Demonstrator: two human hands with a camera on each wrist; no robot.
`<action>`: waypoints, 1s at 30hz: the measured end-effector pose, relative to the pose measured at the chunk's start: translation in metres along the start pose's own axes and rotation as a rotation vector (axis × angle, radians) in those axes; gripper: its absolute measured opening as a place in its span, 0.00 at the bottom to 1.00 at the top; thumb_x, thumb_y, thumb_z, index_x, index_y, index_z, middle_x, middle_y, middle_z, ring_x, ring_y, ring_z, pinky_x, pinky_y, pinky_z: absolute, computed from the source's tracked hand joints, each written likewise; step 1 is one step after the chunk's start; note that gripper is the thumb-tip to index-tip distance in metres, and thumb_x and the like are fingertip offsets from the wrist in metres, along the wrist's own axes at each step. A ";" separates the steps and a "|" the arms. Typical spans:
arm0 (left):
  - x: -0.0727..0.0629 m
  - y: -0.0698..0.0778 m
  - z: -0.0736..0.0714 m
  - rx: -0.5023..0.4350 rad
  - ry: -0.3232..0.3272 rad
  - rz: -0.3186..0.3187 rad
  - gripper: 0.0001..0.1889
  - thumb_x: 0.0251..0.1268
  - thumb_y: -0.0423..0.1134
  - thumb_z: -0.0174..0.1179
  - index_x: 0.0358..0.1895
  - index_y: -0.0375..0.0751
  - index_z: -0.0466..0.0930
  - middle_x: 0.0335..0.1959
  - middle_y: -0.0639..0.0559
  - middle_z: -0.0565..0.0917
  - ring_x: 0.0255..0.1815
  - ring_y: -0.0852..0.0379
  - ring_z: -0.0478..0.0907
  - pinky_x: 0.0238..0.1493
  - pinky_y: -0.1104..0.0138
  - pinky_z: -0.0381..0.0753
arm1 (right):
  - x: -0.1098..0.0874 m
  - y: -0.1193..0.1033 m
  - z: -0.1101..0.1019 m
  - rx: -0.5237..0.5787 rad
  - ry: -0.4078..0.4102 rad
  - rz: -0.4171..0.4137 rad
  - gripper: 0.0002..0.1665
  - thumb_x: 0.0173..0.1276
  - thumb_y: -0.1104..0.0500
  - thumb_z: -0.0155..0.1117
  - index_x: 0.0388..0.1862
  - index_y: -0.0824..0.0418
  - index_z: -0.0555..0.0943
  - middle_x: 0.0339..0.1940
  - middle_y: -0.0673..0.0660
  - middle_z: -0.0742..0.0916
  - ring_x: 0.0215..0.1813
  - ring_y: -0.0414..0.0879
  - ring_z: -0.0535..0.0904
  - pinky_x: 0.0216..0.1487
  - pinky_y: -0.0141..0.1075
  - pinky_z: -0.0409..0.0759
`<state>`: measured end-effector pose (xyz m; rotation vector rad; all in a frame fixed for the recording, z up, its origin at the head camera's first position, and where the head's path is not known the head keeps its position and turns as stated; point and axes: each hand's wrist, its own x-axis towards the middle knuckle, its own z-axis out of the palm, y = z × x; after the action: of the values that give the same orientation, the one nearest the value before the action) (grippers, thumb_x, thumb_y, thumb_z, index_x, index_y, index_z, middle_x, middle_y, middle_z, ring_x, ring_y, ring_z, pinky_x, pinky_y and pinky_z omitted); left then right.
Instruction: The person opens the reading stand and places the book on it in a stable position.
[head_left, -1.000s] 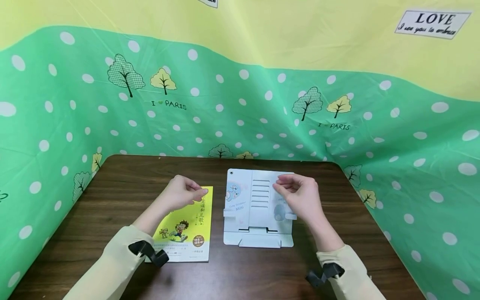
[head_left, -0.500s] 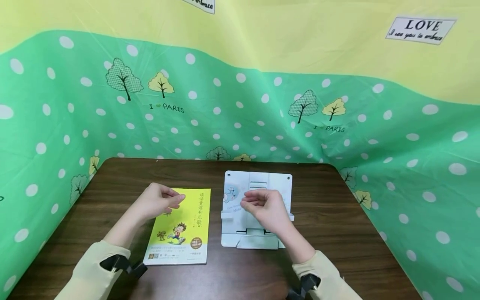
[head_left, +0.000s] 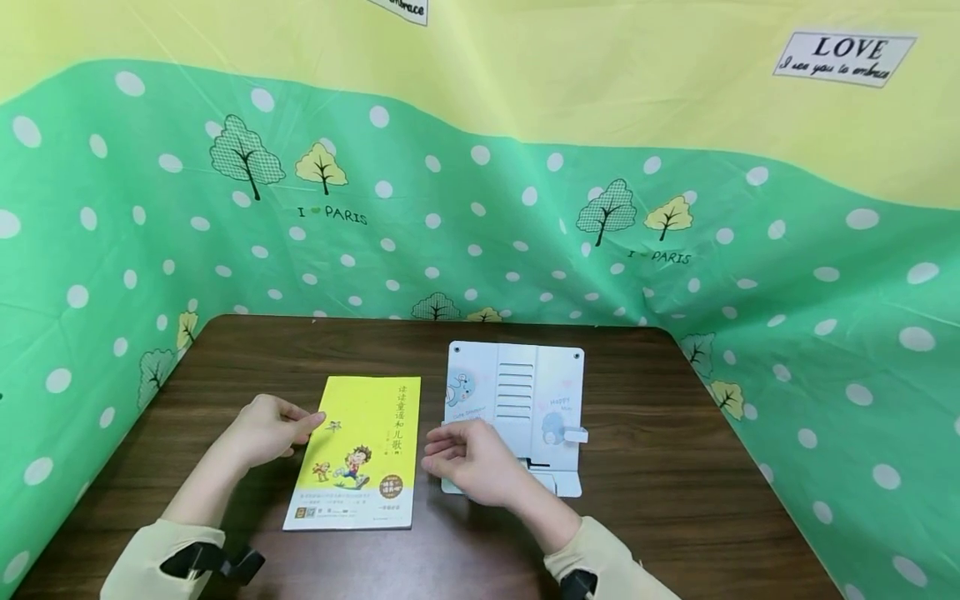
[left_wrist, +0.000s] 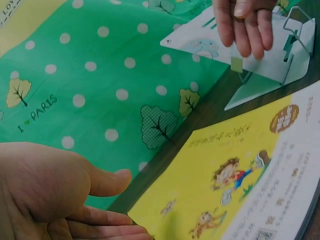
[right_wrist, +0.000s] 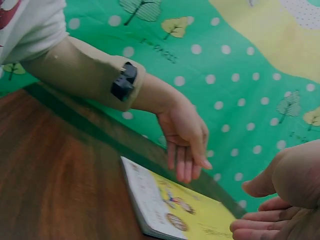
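Observation:
A yellow children's book (head_left: 367, 454) with cartoon figures on its cover lies flat on the brown table. My left hand (head_left: 272, 429) is at the book's left edge, fingertips right by the cover, thumb apart from the fingers. On the book's other side, my right hand (head_left: 474, 462) hovers with relaxed fingers pointing toward the book's right edge. It overlaps the lower left of a pale blue book stand (head_left: 555, 383) in the head view. In the left wrist view the stand (left_wrist: 270, 65) shows its panel tilted up on wire supports. Neither hand holds anything.
The dark wood table (head_left: 675, 467) reaches back to a green and yellow curtain (head_left: 480, 217) with dots and trees, which surrounds it on several sides. A small clip (head_left: 575, 434) juts from the stand's right edge. Black camera mounts sit on both wrists.
My right hand has moved left and down from the stand's right side to the gap beside the book. My left hand has moved left and down from over the book to its left edge.

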<state>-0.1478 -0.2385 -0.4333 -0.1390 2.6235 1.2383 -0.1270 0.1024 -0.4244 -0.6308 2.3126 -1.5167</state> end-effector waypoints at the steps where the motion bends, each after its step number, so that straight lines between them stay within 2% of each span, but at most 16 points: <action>1: 0.000 -0.002 0.001 -0.006 -0.001 -0.008 0.29 0.77 0.52 0.66 0.54 0.20 0.83 0.45 0.33 0.88 0.42 0.44 0.89 0.40 0.53 0.90 | 0.000 0.001 0.004 0.011 -0.017 0.009 0.22 0.72 0.65 0.71 0.59 0.78 0.81 0.49 0.64 0.89 0.49 0.48 0.88 0.50 0.33 0.86; 6: -0.001 -0.009 0.005 -0.020 0.011 -0.040 0.30 0.76 0.51 0.67 0.55 0.19 0.82 0.49 0.30 0.86 0.45 0.43 0.88 0.40 0.54 0.90 | 0.000 0.003 0.023 0.025 -0.072 0.065 0.27 0.71 0.66 0.72 0.63 0.81 0.77 0.54 0.69 0.87 0.53 0.53 0.87 0.52 0.34 0.85; 12: -0.001 -0.013 0.006 0.018 0.031 -0.049 0.27 0.76 0.50 0.67 0.52 0.20 0.84 0.43 0.35 0.87 0.40 0.46 0.88 0.38 0.55 0.90 | -0.004 0.005 0.039 -0.033 -0.077 0.125 0.37 0.70 0.60 0.76 0.70 0.77 0.73 0.62 0.67 0.84 0.59 0.57 0.85 0.57 0.37 0.84; 16: -0.001 -0.015 0.009 0.021 0.027 -0.068 0.28 0.76 0.50 0.67 0.53 0.20 0.84 0.44 0.34 0.86 0.40 0.47 0.88 0.38 0.55 0.90 | -0.003 0.004 0.042 0.046 -0.075 0.151 0.37 0.69 0.63 0.76 0.72 0.76 0.71 0.60 0.64 0.84 0.58 0.56 0.84 0.58 0.41 0.84; 20: -0.001 -0.021 0.011 0.016 0.042 -0.085 0.26 0.76 0.49 0.67 0.52 0.20 0.84 0.47 0.31 0.84 0.39 0.46 0.88 0.38 0.54 0.90 | 0.000 0.002 0.046 0.166 -0.064 0.218 0.45 0.67 0.66 0.76 0.76 0.79 0.64 0.62 0.64 0.81 0.60 0.57 0.81 0.61 0.47 0.82; 23: -0.001 -0.024 0.012 0.016 0.056 -0.085 0.22 0.75 0.45 0.68 0.49 0.22 0.86 0.45 0.33 0.85 0.36 0.48 0.88 0.38 0.55 0.90 | 0.004 0.003 0.050 0.255 -0.034 0.256 0.43 0.66 0.68 0.76 0.73 0.81 0.65 0.61 0.65 0.80 0.58 0.56 0.80 0.60 0.48 0.82; 27: 0.000 -0.024 0.012 0.018 0.061 -0.079 0.18 0.74 0.42 0.69 0.46 0.23 0.86 0.41 0.36 0.85 0.34 0.51 0.87 0.37 0.56 0.89 | 0.010 0.008 0.054 0.366 -0.006 0.284 0.31 0.65 0.71 0.75 0.64 0.79 0.74 0.54 0.65 0.81 0.50 0.51 0.81 0.52 0.40 0.83; 30: 0.002 -0.025 0.013 0.015 0.060 -0.068 0.17 0.74 0.40 0.68 0.45 0.23 0.86 0.40 0.37 0.85 0.34 0.51 0.87 0.36 0.57 0.89 | 0.011 0.011 0.056 0.419 -0.001 0.297 0.25 0.66 0.71 0.74 0.59 0.78 0.77 0.50 0.65 0.83 0.46 0.48 0.82 0.48 0.37 0.82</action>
<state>-0.1424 -0.2449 -0.4605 -0.2649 2.6546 1.2100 -0.1122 0.0563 -0.4568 -0.1702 1.8915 -1.7672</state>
